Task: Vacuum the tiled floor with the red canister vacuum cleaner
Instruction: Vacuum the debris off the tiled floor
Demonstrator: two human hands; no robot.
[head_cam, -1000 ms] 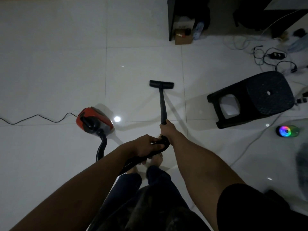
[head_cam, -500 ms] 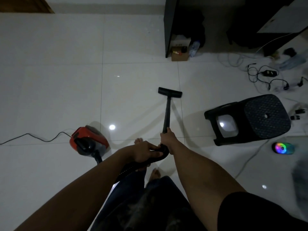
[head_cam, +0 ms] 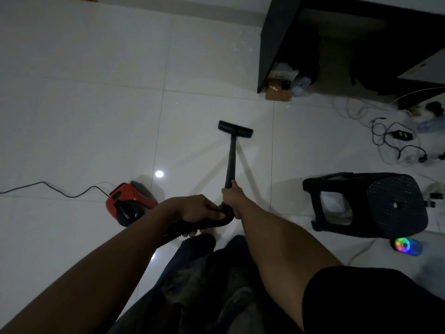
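Two hands on the vacuum, with most of the tiled floor left to cover.

We hold the black wand with the right hand clamped round its lower end, and the left hand is curled round the hose just behind it. The floor head lies flat on a tile ahead of us, and the red canister vacuum cleaner sits on the floor to our left, its power cord trailing away. We cannot tell which tiles are already clean. We judge the work to be underway, with the ground near the tipped stool and the loose cables yet to be reached.
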